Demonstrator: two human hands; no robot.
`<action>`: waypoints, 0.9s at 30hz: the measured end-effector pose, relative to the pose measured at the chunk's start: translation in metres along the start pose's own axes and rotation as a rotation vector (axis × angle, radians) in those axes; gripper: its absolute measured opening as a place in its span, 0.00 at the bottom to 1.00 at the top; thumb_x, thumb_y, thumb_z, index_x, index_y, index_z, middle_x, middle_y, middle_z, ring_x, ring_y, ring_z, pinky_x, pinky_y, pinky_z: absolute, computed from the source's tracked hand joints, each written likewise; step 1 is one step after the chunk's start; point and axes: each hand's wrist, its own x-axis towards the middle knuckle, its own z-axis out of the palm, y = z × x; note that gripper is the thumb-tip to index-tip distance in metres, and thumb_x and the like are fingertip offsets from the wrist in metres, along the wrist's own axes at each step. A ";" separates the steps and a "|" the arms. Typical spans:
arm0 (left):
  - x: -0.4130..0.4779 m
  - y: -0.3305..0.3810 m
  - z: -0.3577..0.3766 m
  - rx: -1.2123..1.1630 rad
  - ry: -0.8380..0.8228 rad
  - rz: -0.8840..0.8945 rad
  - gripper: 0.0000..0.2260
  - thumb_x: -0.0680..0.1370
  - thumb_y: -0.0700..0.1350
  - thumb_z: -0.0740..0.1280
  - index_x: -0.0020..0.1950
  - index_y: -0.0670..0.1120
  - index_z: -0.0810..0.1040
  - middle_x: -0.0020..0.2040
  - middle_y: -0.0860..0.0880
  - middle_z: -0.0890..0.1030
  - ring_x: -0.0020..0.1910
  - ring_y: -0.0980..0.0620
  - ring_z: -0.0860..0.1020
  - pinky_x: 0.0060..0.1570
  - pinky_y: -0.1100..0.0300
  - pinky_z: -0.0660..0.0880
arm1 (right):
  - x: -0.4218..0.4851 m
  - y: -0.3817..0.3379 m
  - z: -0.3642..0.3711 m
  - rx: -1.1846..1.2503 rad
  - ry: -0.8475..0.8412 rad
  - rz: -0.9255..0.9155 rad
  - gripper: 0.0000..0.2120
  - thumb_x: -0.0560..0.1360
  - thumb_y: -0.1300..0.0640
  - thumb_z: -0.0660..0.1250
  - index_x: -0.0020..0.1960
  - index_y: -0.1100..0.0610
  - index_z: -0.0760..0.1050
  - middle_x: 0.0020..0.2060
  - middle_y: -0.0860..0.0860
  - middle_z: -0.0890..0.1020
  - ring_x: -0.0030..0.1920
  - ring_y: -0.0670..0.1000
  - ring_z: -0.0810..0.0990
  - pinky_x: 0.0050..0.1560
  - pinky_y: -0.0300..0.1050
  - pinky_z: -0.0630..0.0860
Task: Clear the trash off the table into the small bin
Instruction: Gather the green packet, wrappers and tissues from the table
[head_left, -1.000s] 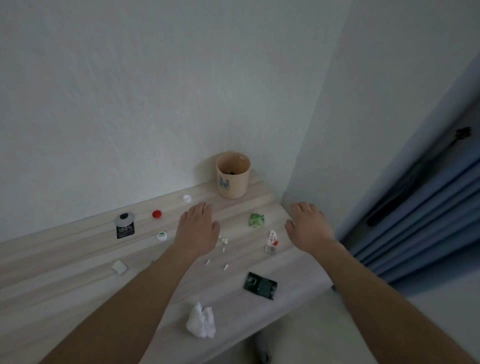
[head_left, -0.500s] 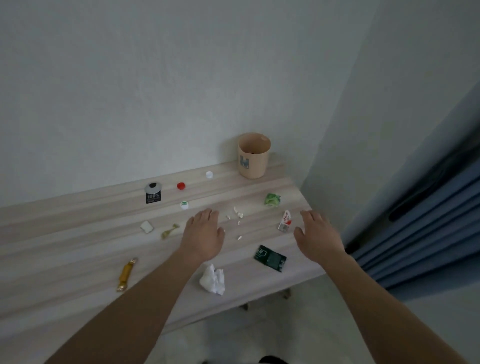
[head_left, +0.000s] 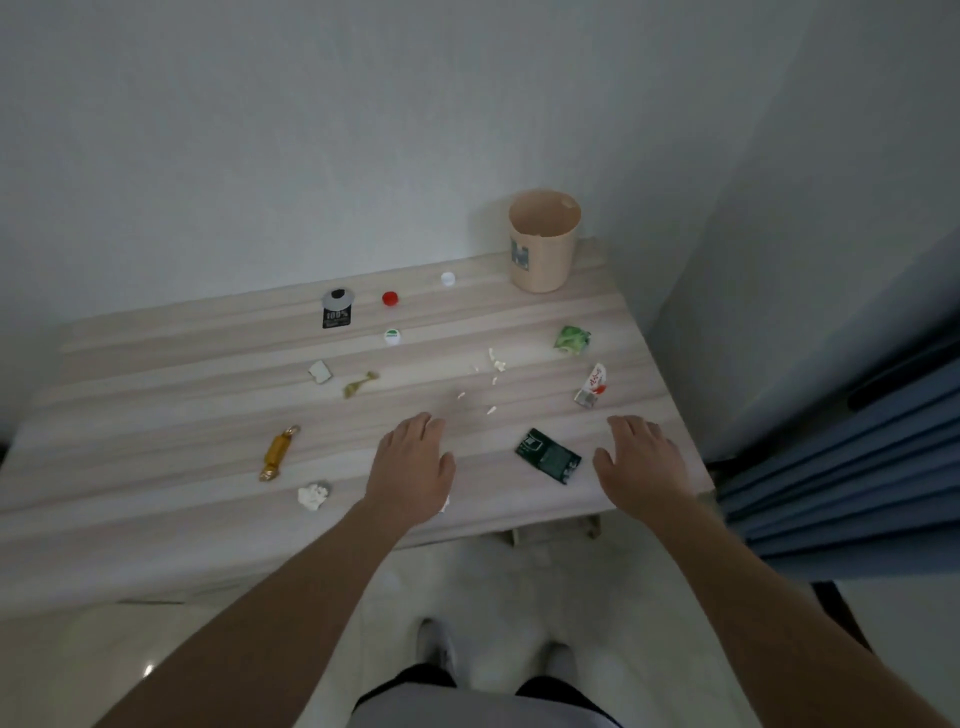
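A small beige bin (head_left: 543, 240) stands at the table's far right corner. Trash lies scattered over the wooden table (head_left: 156, 364): a dark green packet (head_left: 548, 455), a red-and-white wrapper (head_left: 592, 385), a crumpled green wrapper (head_left: 571, 340), white crumbs (head_left: 493, 364), a gold candy (head_left: 278, 451), a small white paper wad (head_left: 312, 495), a red cap (head_left: 390, 298), white caps (head_left: 448, 279), a black tag (head_left: 336, 310). My left hand (head_left: 410, 470) hovers flat near the front edge, covering another white wad. My right hand (head_left: 641, 460) hovers open just right of the dark packet. Both hold nothing.
Walls close in behind and to the right of the table. A blue curtain (head_left: 841, 467) hangs at the right, beside the table's corner. My feet stand on a pale floor (head_left: 493, 582) below the front edge.
The view has pulled back from the table, showing more of its left side. Both hands now lie nearer the front edge, and the left hand covers the white wad seen before.
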 end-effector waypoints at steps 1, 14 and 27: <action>-0.004 -0.003 0.004 -0.003 -0.005 -0.006 0.22 0.79 0.51 0.56 0.71 0.43 0.66 0.72 0.43 0.68 0.70 0.43 0.66 0.68 0.48 0.64 | -0.001 -0.002 0.005 -0.003 -0.013 -0.006 0.24 0.79 0.48 0.54 0.72 0.57 0.61 0.69 0.54 0.69 0.66 0.55 0.68 0.66 0.52 0.67; -0.014 -0.053 0.046 -0.047 -0.088 0.042 0.19 0.76 0.48 0.61 0.65 0.44 0.68 0.64 0.44 0.74 0.62 0.43 0.73 0.59 0.49 0.72 | -0.005 -0.038 0.050 -0.003 -0.085 0.034 0.20 0.78 0.50 0.56 0.67 0.58 0.65 0.62 0.55 0.73 0.58 0.55 0.72 0.58 0.51 0.70; 0.010 -0.067 0.094 -0.012 -0.318 0.035 0.29 0.73 0.53 0.63 0.72 0.46 0.62 0.67 0.44 0.69 0.63 0.43 0.70 0.61 0.49 0.71 | 0.054 -0.050 0.084 -0.004 -0.143 -0.002 0.17 0.77 0.51 0.56 0.63 0.57 0.66 0.57 0.55 0.74 0.54 0.53 0.72 0.55 0.50 0.72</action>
